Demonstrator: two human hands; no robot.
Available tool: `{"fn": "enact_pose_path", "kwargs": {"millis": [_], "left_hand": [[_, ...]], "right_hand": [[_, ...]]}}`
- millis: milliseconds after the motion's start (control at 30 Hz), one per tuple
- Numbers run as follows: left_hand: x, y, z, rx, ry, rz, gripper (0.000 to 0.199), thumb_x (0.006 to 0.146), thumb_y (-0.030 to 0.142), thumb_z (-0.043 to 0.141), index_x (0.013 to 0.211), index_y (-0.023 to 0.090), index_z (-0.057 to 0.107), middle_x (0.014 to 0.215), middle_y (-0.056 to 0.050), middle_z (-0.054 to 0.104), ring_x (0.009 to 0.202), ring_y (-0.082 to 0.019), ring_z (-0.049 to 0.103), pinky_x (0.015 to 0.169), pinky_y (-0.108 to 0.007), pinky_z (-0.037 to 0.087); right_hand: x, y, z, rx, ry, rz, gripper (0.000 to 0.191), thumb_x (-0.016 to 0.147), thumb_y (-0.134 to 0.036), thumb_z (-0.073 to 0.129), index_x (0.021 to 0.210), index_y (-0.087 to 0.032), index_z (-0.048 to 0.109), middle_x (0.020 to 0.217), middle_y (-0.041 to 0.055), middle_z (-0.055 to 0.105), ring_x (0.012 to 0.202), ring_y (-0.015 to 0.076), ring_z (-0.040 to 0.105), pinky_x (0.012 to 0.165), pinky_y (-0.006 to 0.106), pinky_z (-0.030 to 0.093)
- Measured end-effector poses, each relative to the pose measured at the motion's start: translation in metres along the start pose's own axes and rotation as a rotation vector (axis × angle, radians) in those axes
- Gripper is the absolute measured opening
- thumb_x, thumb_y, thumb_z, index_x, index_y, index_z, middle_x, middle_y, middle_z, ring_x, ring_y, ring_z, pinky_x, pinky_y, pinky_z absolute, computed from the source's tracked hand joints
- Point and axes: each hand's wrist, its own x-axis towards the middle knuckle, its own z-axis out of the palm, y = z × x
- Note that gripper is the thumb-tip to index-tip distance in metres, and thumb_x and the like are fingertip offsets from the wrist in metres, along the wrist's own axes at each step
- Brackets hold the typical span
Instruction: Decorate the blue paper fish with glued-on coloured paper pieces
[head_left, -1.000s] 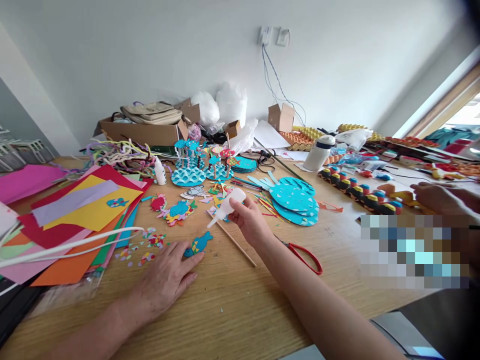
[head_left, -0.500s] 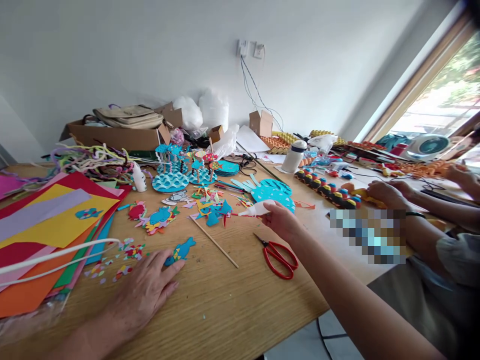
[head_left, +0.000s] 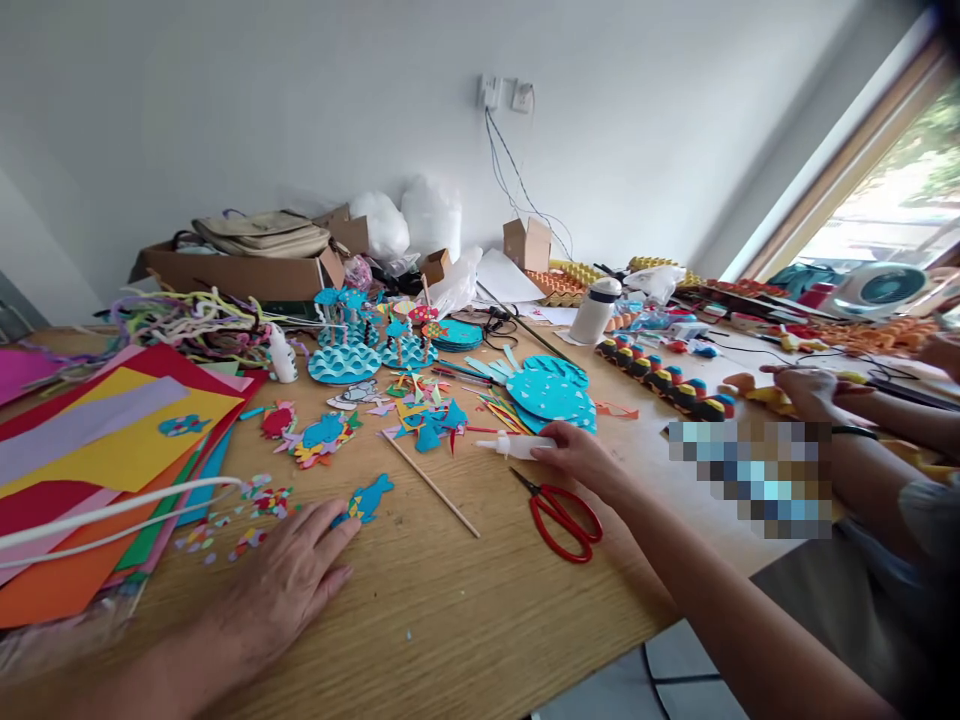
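- Head view: on the tabletop point(head_left: 420, 610) a glue bottle point(head_left: 519, 446) lies on its side, roughly midway between the front and back edges; its long axis runs left to right, nozzle pointing at the left edge.
- The right hand point(head_left: 577, 457) is closed on the bottle's base end, thumb and fingers drawn together; whether the bottle touches the wood is hard to tell.
- The left hand point(head_left: 289, 555) lies flat, fingers close together and thumb a little apart, fingertips resting on one end of a blue paper fish point(head_left: 369, 498).
- That fish lies flat, nearer the front edge than the bottle; its long axis slants, tail toward the back right corner, covered end toward the front left corner.
- A wooden stick point(head_left: 431, 484) slants between fish and scissors point(head_left: 541, 493); the scissors' tips point toward the back left corner.
- Farther back, a white bottle point(head_left: 282, 356) stands upright; any lettering on it is too small to read.
- Coloured paper point(head_left: 127, 440) is piled toward the left edge.
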Motion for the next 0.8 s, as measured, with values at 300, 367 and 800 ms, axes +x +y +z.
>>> {"fn": "enact_pose_path", "kwargs": {"millis": [300,367,800], "left_hand": [[-0.001,-0.002,-0.011,-0.061,-0.126,-0.032,0.031,0.084,0.027,0.041,0.111,0.018,0.053,0.112,-0.009,0.058,0.103,-0.021,0.053,0.088,-0.035,0.045],[0.000,-0.004,-0.013,-0.083,-0.138,-0.034,0.030,0.084,0.026,0.041,0.110,0.018,0.053,0.112,-0.008,0.059,0.103,-0.021,0.054,0.088,-0.035,0.046],[0.019,-0.011,-0.022,-0.269,-0.178,-0.081,0.030,0.085,0.013,0.032,0.094,0.019,0.060,0.097,-0.004,0.063,0.092,-0.016,0.057,0.082,-0.030,0.049]], "right_hand": [[-0.030,-0.055,-0.007,-0.213,0.180,-0.333,0.015,0.073,-0.033,0.053,0.070,-0.021,0.061,0.072,0.0027,0.061,0.059,0.0142,0.052,0.057,0.027,0.039],[-0.039,-0.082,0.009,-0.156,0.022,-0.472,0.014,0.075,-0.026,0.051,0.067,-0.020,0.061,0.068,0.0019,0.060,0.059,0.0127,0.052,0.055,0.024,0.038],[-0.021,-0.159,0.117,-0.465,-0.442,-0.767,0.020,0.071,-0.012,0.048,0.077,-0.020,0.066,0.074,0.0027,0.066,0.066,0.0136,0.057,0.053,0.021,0.034]]}}
